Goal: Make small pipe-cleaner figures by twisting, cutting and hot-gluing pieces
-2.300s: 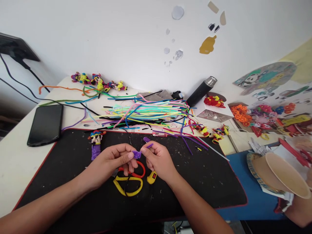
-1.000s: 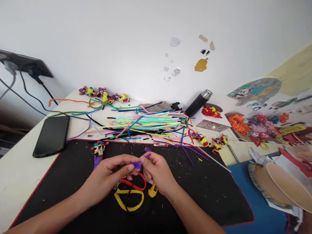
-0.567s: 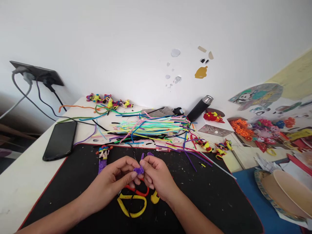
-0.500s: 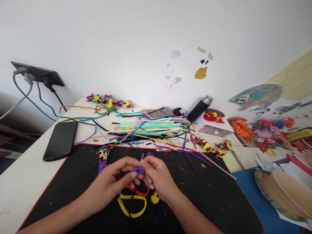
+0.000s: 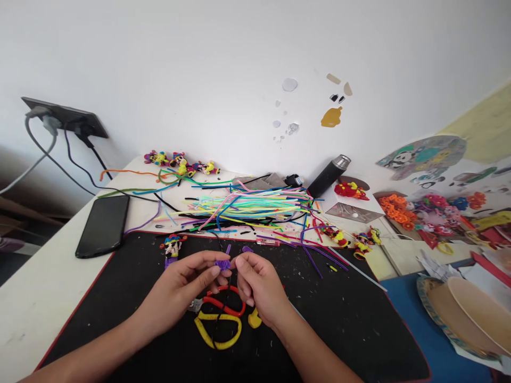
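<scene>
Though label [image 5: 268, 242] illegible, fingers [image 5: 214, 271] on coil [image 5: 222, 264].

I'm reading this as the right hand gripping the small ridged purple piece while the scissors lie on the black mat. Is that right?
Not quite: the left hand grips the small ridged purple piece; the right hand is close beside it. The head view shows this. The scissors do lie on the black mat.

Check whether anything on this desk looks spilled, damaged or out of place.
Nothing looks clearly spilled or damaged. Slightly untidy: purple pipe cleaners stray onto the black mat, away from the colourful pile, and a small yellow-and-black scrap lies loose beside them.
</scene>
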Tool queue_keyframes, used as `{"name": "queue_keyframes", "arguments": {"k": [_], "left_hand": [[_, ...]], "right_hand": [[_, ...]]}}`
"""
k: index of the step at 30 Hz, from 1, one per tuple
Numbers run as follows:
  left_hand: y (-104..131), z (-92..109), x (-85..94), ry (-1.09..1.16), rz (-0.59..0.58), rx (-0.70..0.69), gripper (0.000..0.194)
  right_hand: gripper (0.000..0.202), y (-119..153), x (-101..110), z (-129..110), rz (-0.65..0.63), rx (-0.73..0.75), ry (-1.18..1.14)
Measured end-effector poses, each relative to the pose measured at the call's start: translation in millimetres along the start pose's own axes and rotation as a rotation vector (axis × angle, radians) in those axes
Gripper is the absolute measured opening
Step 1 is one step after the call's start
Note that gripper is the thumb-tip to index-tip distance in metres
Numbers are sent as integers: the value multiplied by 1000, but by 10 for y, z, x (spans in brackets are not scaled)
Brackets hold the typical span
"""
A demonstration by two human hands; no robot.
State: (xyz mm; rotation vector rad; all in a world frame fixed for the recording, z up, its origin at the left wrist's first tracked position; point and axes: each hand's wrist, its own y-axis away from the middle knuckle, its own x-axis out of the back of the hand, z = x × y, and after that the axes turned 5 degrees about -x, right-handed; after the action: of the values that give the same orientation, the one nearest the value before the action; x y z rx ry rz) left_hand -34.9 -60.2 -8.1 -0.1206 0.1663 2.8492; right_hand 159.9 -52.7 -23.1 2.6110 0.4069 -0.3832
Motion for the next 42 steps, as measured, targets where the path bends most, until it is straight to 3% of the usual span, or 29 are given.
{"name": "queue_keyframes", "arguments": {"k": [21, 32, 42], "left_hand": [[-80, -69, -65, 18, -10, 12, 40], [-51, -61, -132, -129, 58, -39, 32], [-23, -167, -115, -174, -27, -49, 40]], "right_hand": [[49, -3, -32, -16, 23, 36, -60], [49, -35, -9, 79, 32, 55, -57], [46, 16, 16, 108, 32, 47, -41]]}}
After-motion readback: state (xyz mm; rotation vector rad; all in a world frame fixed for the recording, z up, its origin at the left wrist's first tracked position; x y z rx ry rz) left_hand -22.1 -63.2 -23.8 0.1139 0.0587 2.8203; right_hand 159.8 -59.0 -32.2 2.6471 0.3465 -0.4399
